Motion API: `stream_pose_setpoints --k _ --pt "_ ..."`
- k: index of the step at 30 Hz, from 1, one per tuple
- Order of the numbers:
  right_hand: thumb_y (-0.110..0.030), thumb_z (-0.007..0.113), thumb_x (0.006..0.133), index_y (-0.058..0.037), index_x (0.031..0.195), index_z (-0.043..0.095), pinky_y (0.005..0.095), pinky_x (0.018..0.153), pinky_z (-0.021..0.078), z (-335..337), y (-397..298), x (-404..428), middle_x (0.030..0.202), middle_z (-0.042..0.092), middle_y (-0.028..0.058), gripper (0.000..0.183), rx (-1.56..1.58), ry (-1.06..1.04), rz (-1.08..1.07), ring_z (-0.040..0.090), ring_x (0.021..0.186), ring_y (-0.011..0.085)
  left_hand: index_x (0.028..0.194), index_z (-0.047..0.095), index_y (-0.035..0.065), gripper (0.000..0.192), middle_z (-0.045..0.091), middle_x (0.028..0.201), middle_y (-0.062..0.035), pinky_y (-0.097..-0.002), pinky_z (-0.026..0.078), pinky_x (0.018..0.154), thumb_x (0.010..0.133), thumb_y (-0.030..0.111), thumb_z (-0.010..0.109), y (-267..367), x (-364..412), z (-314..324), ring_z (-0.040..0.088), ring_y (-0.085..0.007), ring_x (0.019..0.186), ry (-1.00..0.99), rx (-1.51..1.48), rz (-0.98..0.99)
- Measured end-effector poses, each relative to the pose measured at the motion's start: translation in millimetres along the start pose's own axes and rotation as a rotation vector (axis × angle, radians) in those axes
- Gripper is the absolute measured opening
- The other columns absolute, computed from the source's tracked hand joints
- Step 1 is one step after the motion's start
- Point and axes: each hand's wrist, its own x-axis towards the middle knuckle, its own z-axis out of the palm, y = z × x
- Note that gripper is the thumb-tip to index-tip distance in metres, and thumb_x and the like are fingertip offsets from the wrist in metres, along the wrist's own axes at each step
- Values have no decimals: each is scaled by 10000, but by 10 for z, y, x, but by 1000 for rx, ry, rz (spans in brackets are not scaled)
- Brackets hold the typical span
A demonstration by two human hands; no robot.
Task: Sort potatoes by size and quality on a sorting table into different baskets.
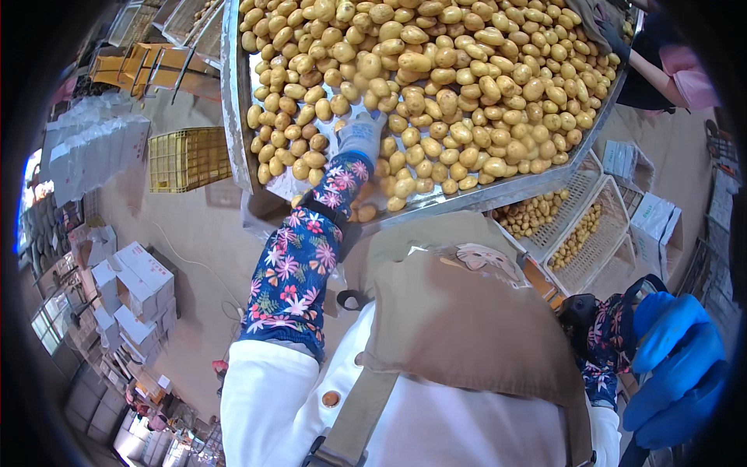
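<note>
My left hand (359, 137), in a pale grey glove, reaches into potatoes (461, 87) heaped on a metal sorting table (435, 208). Its fingers point away from me, low among the potatoes; what lies under the palm is hidden. Several potatoes roll or slide close by, some blurred. A floral sleeve (297, 262) covers that forearm. My right hand (677, 365), in a blue rubber glove, is raised at the right side, close to the camera and away from the table. Its fingers are bent, and nothing shows in them.
White plastic crates (575, 225) with potatoes stand below the table's right edge. A yellow crate (189, 160) and stacked cartons (140, 286) are on the floor at left. At upper right, another person's arm (659, 76) reaches to the table. A cable (189, 257) runs across the floor.
</note>
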Motion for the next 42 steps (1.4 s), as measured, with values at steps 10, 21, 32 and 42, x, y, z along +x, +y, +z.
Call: stream_pose_setpoints --k 10,21,32,42 --pt "-215 595 912 -243 884 734 283 876 434 25 155 125 911 730 -64 145 87 24 41 582 923 56 1247 567 80 517 650 969 -190 -441 509 750 839 373 688 -309 -739 -243 640 -379 864 153 -500 -201" --pt "-226 628 901 -248 886 733 268 860 435 58 -80 42 895 721 -82 108 11 18 109 577 923 52 1242 571 206 321 325 1457 -293 -475 502 915 939 178 468 -758 -202 -184 538 -422 1192 -54 -88 -441" --pt "-169 673 780 -7 975 613 457 767 536 594 1 73 754 627 131 260 -67 508 -18 637 815 208 1250 572 166 457 409 1386 -252 -475 507 880 824 7 524 -933 -456 73 601 -431 1047 138 -31 1" --pt "-175 668 801 -48 956 631 423 782 519 673 -601 -621 771 641 92 203 -222 541 45 627 833 178 1312 538 211 430 492 1273 -237 -471 511 868 906 88 466 -684 -149 23 606 -411 1049 -100 153 -144"
